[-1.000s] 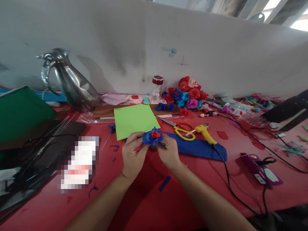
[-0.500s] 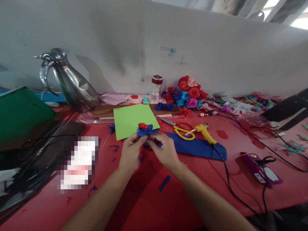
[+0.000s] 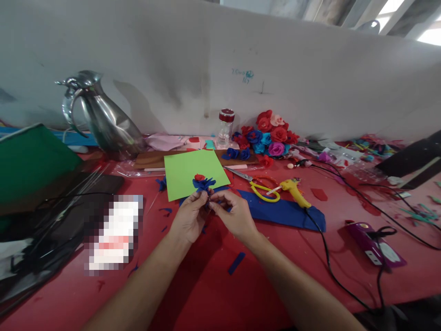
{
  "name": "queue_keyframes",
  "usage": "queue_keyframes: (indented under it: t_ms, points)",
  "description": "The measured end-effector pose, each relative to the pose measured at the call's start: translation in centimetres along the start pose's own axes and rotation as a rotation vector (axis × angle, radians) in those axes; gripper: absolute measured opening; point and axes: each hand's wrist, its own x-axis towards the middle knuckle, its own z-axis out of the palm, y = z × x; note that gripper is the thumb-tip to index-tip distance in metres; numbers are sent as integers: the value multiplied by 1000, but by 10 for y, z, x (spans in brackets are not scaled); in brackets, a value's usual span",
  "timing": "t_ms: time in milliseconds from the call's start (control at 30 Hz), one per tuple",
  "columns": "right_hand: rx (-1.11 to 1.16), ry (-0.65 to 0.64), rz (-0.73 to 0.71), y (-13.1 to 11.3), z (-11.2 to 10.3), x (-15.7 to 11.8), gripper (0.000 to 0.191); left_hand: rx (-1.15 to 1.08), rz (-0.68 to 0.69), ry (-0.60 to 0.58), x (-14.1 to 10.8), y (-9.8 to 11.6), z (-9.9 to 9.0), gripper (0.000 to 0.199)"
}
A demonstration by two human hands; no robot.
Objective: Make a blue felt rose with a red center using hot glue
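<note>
A small paper flower [image 3: 203, 182], red in the middle with blue petals round it, stands up from my fingertips over the front edge of a lime green sheet [image 3: 193, 172]. My left hand [image 3: 189, 216] pinches it from below at its base. Thumb and fingers of my right hand [image 3: 232, 211] are pressed together at the same base, from the right side. What exactly the right fingertips grip is too small to make out. A blue paper strip [image 3: 275, 211] lies to the right of my right hand.
Scissors [image 3: 265, 191] and a yellow glue gun [image 3: 295, 192] lie on the red table [image 3: 206, 294]. A purple power strip [image 3: 377, 243] with cables is at the right. Behind are a bunch of paper flowers [image 3: 275, 133], a glass jar [image 3: 226, 128] and a steel jug [image 3: 106, 119].
The flower has tipped more upright, showing its petals from the side, and its base now shows between my fingers. The whole view has shifted slightly.
</note>
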Motion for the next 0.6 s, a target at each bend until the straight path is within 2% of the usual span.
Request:
queue_keyframes:
  t_ms: [133, 333, 500, 600]
  points:
    - [8, -15, -11, -2, 1, -1, 9, 2, 10, -4, -3, 1, 3, 21]
    - [0, -19, -2, -4, 1, -1, 8, 11, 55, -30, -5, 2, 6, 31]
    - [12, 11, 8, -6, 0, -1, 7, 92, 117, -18, -4, 1, 4, 26]
    - [8, 28, -3, -6, -1, 0, 8, 92, 93, -28, -5, 0, 5, 27]
